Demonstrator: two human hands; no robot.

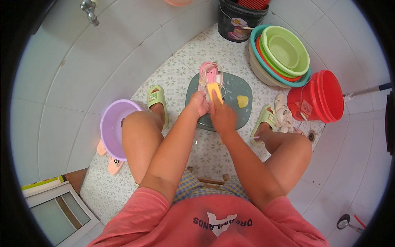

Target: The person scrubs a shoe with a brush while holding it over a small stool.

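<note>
"Pink sandal (211, 74): where is it placed?"

"It is laid on the grey-green stool (192, 87), toward the far edge, its pale straps loosely spread."

"Is any writing to be seen?"

"Dark lettering and a white figure are printed on the red shirt (220, 210), upside down in this view. A coloured label (240, 29) is borne by the black bucket (255, 19), and lettered patches by the green slides (157, 96)."

"And the hands?"

"By the left hand (199, 103) the sandal's near end is gripped, fingers closed. In the right hand (223, 117), slightly blurred, a yellow block (213, 89) is clasped and held against the sandal; its underside is hidden."

"How many of each are counted?"

"One sandal and one small yellow piece (242, 101) are set on the stool. Two green slides are worn. Two peach slippers (115, 166) are partly covered by one purple basin (119, 110). At least five basins (284, 51) are stacked; the number of nested red buckets (302, 98) cannot be told."
</note>
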